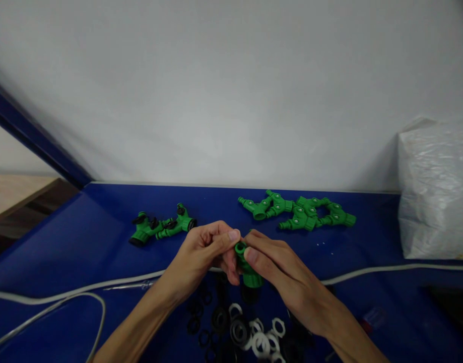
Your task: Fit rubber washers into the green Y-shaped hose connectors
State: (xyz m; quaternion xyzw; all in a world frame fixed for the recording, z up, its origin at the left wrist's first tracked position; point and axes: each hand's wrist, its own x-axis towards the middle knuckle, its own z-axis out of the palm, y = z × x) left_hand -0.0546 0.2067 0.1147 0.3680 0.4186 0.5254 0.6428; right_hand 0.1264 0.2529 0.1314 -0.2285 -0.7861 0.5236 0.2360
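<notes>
Both hands meet over the middle of a blue table [83,237] and hold one green plastic hose fitting [247,267]. My left hand [206,252] pinches the fitting's top end with thumb and fingers curled. My right hand [271,264] grips its body from the right, thumb pressed on the side. Just below the hands lies a heap of black and white rings [242,330]. What sits between the left fingertips is too small to make out.
Two green fittings with black parts [159,228] lie at the back left. A cluster of bare green Y-fittings [301,212] lies at the back right. A white plastic bag [435,191] stands at the far right. A white cable [65,292] crosses the table.
</notes>
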